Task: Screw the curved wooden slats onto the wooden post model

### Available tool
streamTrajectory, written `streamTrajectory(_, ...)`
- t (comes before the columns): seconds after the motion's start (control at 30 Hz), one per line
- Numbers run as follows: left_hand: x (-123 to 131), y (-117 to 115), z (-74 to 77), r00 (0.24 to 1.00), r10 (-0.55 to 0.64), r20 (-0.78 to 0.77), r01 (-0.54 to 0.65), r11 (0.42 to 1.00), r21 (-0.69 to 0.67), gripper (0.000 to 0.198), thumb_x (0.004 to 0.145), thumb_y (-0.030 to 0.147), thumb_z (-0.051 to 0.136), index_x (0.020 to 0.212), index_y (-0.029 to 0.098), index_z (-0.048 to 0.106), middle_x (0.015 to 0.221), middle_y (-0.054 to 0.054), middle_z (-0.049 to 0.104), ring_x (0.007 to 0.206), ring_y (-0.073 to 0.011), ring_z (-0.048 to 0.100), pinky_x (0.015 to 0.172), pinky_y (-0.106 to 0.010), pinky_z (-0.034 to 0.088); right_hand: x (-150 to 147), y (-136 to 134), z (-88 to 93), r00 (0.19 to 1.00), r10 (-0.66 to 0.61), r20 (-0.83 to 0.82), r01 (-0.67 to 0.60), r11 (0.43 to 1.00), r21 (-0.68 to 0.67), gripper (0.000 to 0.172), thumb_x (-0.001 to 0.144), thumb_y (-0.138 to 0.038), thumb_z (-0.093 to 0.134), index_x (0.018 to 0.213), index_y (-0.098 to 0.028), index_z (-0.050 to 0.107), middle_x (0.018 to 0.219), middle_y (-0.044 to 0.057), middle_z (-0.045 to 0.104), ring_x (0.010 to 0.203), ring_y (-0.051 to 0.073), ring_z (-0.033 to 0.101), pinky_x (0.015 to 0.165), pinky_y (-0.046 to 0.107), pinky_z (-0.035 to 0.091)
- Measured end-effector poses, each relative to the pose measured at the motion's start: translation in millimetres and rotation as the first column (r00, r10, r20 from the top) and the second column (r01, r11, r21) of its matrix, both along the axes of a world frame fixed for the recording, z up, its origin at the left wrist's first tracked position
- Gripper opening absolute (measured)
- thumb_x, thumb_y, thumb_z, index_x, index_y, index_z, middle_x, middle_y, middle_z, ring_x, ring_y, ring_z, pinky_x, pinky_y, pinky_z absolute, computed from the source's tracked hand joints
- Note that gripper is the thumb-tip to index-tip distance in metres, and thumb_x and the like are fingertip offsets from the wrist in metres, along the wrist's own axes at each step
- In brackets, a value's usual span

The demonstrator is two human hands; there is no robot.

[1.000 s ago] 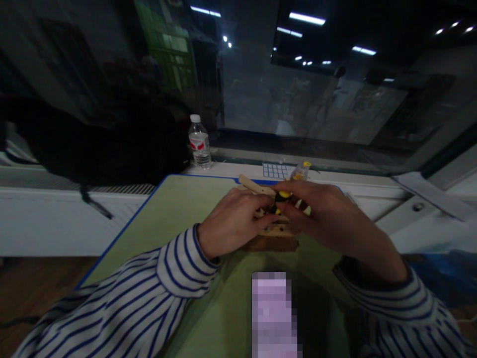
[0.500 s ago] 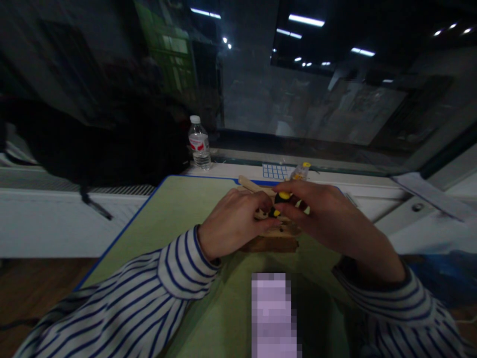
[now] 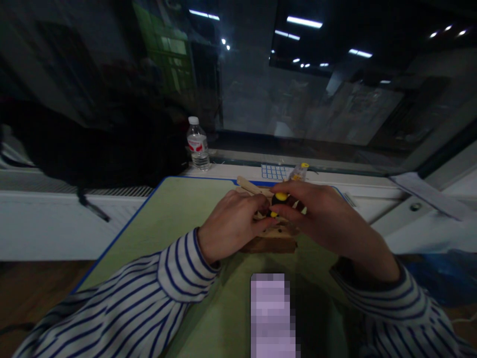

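A small stubby screwdriver (image 3: pixel 280 198) with a yellow-and-black handle is pinched between the thumb and fingers of my right hand (image 3: pixel 316 209). Its tip end points down toward the wooden pieces and is hidden by the fingers. Close beside it, my left hand (image 3: pixel 236 219) is closed over the wood, thumb and index finger almost touching the tool. What lies between the left fingers is hidden. Under both hands sits a wooden block assembly (image 3: pixel 274 244) with small dark holes in its top. A light wooden strip (image 3: pixel 248 185) sticks out behind the left hand.
The green tabletop (image 3: pixel 167 209) has a blue edge. A pixelated phone-shaped object (image 3: pixel 270 313) lies at the near side. On the sill stand a water bottle (image 3: pixel 198 145), a blue-grid sheet (image 3: pixel 275 172) and a clear bag with yellow bits (image 3: pixel 298 172). A black bag (image 3: pixel 93 149) rests at left.
The screwdriver's yellow end has turned or tilted slightly in my right fingers. Both hands stay at the wood; the whole view has shifted a little.
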State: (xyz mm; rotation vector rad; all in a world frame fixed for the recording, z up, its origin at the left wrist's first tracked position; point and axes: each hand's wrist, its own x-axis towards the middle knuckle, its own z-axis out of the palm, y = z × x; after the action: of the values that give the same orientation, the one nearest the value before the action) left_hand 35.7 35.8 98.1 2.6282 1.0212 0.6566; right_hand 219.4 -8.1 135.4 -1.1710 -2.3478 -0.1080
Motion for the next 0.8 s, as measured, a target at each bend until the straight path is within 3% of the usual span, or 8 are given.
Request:
streamTrajectory(0.13, -0.1, -0.8, 0.6, 1.0, 0.003, 0.004, -0.003, 1.0, 0.021, 0.021, 0.088, 0.038, 0.061, 0.092, 0.018, 0.067, 0.089, -0.004, 0.074, 0.08, -0.0198, 0.067, 0.07, -0.031, 0.046, -0.4, -2.1, 0.8, 0.999, 0.011, -0.04, -0.012, 0.999, -0.03, 0.022, 0.092, -0.028, 0.057, 0.11, -0.018, 0.064, 0.092, 0.004, 0.072, 0.075, 0.014, 0.066, 0.068, 0.025, 0.048)
streamTrajectory(0.27, 0.4, -1.0, 0.7, 1.0, -0.003, 0.002, 0.003, 0.998, 0.061, 0.02, 0.089, 0.036, 0.059, 0.087, 0.018, 0.066, 0.084, -0.003, 0.073, 0.074, -0.0189, 0.066, 0.067, -0.031, 0.044, 0.2, -4.6, -0.1, 1.0, 0.007, -0.029, -0.008, 1.0, -0.028, 0.032, 0.093, -0.032, 0.054, 0.122, -0.018, 0.059, 0.098, 0.006, 0.071, 0.07, 0.014, 0.064, 0.064, 0.027, 0.049)
streamTrajectory(0.43, 0.1, -0.4, -0.5, 1.0, -0.004, -0.006, 0.005, 0.999, 0.046, 0.019, 0.089, 0.036, 0.057, 0.088, 0.019, 0.066, 0.085, -0.003, 0.073, 0.08, -0.0199, 0.067, 0.071, -0.031, 0.046, 0.5, -5.3, -0.8, 1.0, -0.008, -0.005, 0.008, 1.0, 0.002, 0.034, 0.092, -0.026, 0.054, 0.124, -0.018, 0.058, 0.109, 0.007, 0.071, 0.074, 0.014, 0.065, 0.071, 0.028, 0.051)
streamTrajectory(0.8, -0.3, -1.8, 1.7, 0.999, -0.028, -0.034, 0.029, 1.0, 0.002, 0.018, 0.087, 0.029, 0.055, 0.095, 0.018, 0.067, 0.09, -0.005, 0.072, 0.086, -0.0216, 0.067, 0.078, -0.034, 0.047, 0.2, -5.1, -0.1, 1.0, 0.018, 0.0, -0.018, 1.0, 0.016, 0.028, 0.091, -0.017, 0.053, 0.117, -0.014, 0.063, 0.108, 0.008, 0.072, 0.095, 0.017, 0.067, 0.082, 0.027, 0.05)
